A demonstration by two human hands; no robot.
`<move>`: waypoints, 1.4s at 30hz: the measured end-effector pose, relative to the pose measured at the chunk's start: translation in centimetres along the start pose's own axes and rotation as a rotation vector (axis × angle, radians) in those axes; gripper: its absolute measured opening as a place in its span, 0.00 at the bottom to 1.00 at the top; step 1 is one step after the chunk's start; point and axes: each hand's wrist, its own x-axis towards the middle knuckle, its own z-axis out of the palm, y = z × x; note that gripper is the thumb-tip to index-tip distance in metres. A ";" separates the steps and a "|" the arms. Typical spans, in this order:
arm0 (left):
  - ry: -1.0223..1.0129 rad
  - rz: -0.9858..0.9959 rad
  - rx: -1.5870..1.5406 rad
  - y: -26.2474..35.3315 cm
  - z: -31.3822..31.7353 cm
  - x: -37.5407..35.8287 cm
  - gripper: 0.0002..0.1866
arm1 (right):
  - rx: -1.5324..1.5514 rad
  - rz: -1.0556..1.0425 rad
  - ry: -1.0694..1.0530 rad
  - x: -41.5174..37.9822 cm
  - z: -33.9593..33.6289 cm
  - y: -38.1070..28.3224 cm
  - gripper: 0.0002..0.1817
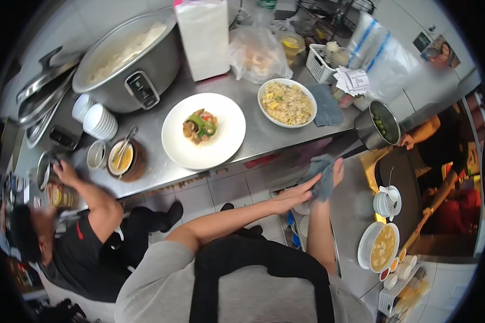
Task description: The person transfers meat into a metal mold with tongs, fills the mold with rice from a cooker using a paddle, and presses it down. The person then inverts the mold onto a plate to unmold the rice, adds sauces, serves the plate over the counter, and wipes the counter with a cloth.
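Note:
A grey-blue cloth [322,173] is bunched between my two hands, above the gap by the steel counter. My left hand [299,195] reaches in from the left, its fingers stretched out straight and touching the cloth. My right hand [338,171] has the cloth against its palm; its fingertips show past the cloth's edge, and the rest is covered. On the counter ahead sit a white plate [172,137] with a mound of rice topped with meat and vegetables, and a white bowl [264,110] of fried rice. A second folded cloth [328,105] lies beside that bowl.
A large rice cooker [170,70], stacked white cups [99,123] and a sauce jar [136,164] stand at the left. There, a co-worker in black [86,253] reaches over the counter. At right are a metal pot [366,132] and a soup bowl [365,247]; other people's arms show beyond.

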 end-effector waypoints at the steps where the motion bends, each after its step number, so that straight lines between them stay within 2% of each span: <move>1: -0.085 -0.003 -0.051 -1.1 -1.3 -1.5 0.40 | -0.023 -0.176 0.053 2.0 0.9 -2.4 0.24; 2: -0.161 -0.011 -0.102 -2.2 -2.3 -3.4 0.37 | -0.049 -0.346 0.098 4.8 2.1 -4.2 0.23; 3: -0.090 -0.057 -0.076 -2.1 -3.2 -5.9 0.33 | -0.240 -0.553 0.157 9.9 1.9 -4.2 0.22; 4: -0.008 -0.106 -0.047 -1.8 -4.4 -8.6 0.29 | -0.411 -0.772 0.284 11.7 4.3 -6.7 0.22; 5: 0.217 -0.280 -0.206 -1.4 -5.8 -11.5 0.25 | -0.493 -0.722 0.136 13.2 5.8 -8.7 0.22; 6: 0.446 -0.449 -0.366 -1.0 -7.3 -14.2 0.21 | -0.703 -0.767 -0.006 16.2 6.4 -8.8 0.23; 7: 0.639 -0.460 -0.456 0.1 -8.6 -16.3 0.19 | -0.911 -0.809 -0.156 18.7 6.7 -8.6 0.25; 8: 0.809 -0.432 -0.492 1.3 -9.6 -18.0 0.19 | -0.947 -0.793 -0.120 19.8 7.3 -8.1 0.26; 9: 0.882 -0.425 -0.516 2.3 -10.8 -19.7 0.23 | -0.982 -0.783 -0.077 20.4 8.2 -7.6 0.27; 10: 0.989 -0.386 -0.530 2.6 -11.7 -20.6 0.24 | -0.805 -0.794 -0.031 20.6 9.1 -6.6 0.26; 11: 1.085 -0.351 -0.544 2.8 -12.5 -21.2 0.25 | -0.806 -0.790 -0.024 19.3 10.0 -6.4 0.26; 13: 1.164 -0.313 -0.556 2.8 -14.1 -20.9 0.25 | -0.581 -0.769 -0.048 13.3 12.1 -6.8 0.22; 14: 1.141 -0.266 -0.616 2.2 -15.1 -20.7 0.26 | -0.610 -0.765 -0.052 11.1 12.3 -5.8 0.21; 15: 1.154 -0.247 -0.575 1.6 -15.6 -20.5 0.25 | -0.718 -0.860 0.000 7.7 12.5 -5.5 0.24; 16: 1.114 -0.233 -0.674 -1.0 -17.3 -21.5 0.23 | -0.613 -0.642 -0.036 4.8 12.4 -5.0 0.27; 17: 1.094 -0.261 -0.750 -1.2 -17.9 -21.4 0.21 | -0.594 -0.676 -0.047 1.9 11.9 -5.6 0.27; 19: 1.073 -0.268 -0.656 -2.1 -18.8 -21.5 0.22 | -0.613 -0.803 -0.094 -1.5 9.8 -4.3 0.25; 22: 1.052 -0.256 -0.622 -3.7 -20.7 -22.0 0.22 | -0.517 -0.529 -0.226 -7.7 6.8 -7.0 0.21; 24: 1.028 -0.247 -0.594 -3.7 -21.0 -22.1 0.22 | -0.499 -0.509 -0.196 -10.5 3.7 -8.1 0.20; 26: 0.955 -0.262 -0.523 -2.6 -20.5 -21.9 0.21 | -0.456 -0.464 -0.119 -13.7 -0.1 -9.7 0.20; 29: 0.900 -0.244 -0.324 0.3 -18.8 -21.8 0.22 | -0.635 -0.554 0.109 -18.3 -6.7 -12.1 0.21; 32: 0.694 -0.324 -0.283 2.6 -18.7 -21.7 0.26 | -0.705 -0.576 0.384 -23.7 -14.2 -14.8 0.19; 33: 0.713 -0.384 -0.245 3.0 -18.4 -21.6 0.27 | -0.703 -0.611 0.469 -25.5 -16.7 -15.4 0.19; 35: 0.694 -0.369 -0.218 5.1 -13.5 -19.6 0.28 | -0.735 -0.534 0.626 -29.6 -21.6 -17.0 0.18; 38: 0.539 -0.371 -0.333 7.3 -5.1 -16.9 0.30 | -0.778 -0.497 0.830 -35.5 -28.9 -17.0 0.17; 40: 0.464 -0.469 -0.344 7.6 -0.6 -14.9 0.32 | -0.795 -0.481 0.872 -38.7 -33.7 -16.5 0.16; 42: 0.332 -0.518 -0.366 8.2 4.9 -13.0 0.31 | -0.750 -0.377 1.019 -41.5 -38.4 -16.7 0.14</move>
